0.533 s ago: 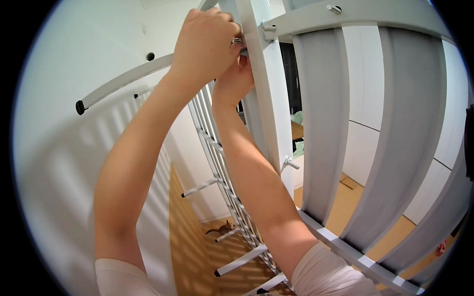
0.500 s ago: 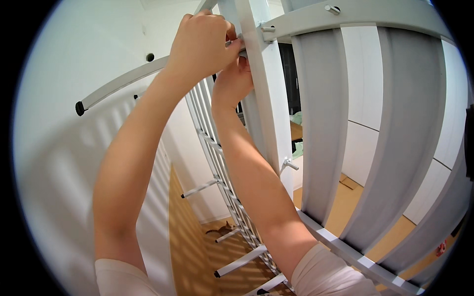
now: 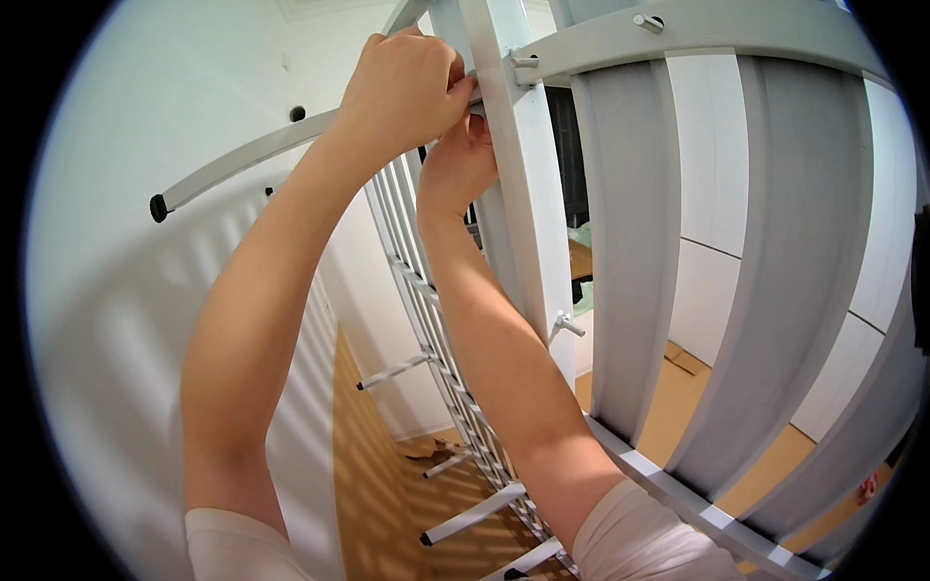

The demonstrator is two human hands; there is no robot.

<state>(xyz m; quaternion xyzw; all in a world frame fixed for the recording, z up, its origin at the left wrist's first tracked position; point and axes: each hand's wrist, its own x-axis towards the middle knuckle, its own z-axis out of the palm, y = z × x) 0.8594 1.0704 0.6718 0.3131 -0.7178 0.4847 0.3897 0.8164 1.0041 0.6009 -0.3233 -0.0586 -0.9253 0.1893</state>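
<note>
Both my arms reach up to a joint on a white metal frame, beside its upright post. My left hand is closed over the joint, thumb and fingers pinched together at the post's left edge. Just below it my right hand is curled, its fingertips partly hidden behind the post. Whatever is between the fingers is too small or covered to make out. A curved white bar with a black end cap runs left from behind my left wrist. Bolts stick out of the frame, one bolt lower on the post.
Wide grey slats fill the right side, joined by an upper rail and a lower rail. A ladder-like white frame with projecting bars stands below. A wall is close on the left. A cat is on the wooden floor.
My hands stay at the same joint, with only a slight shift. The cat on the floor has changed its pose and moved a little left.
</note>
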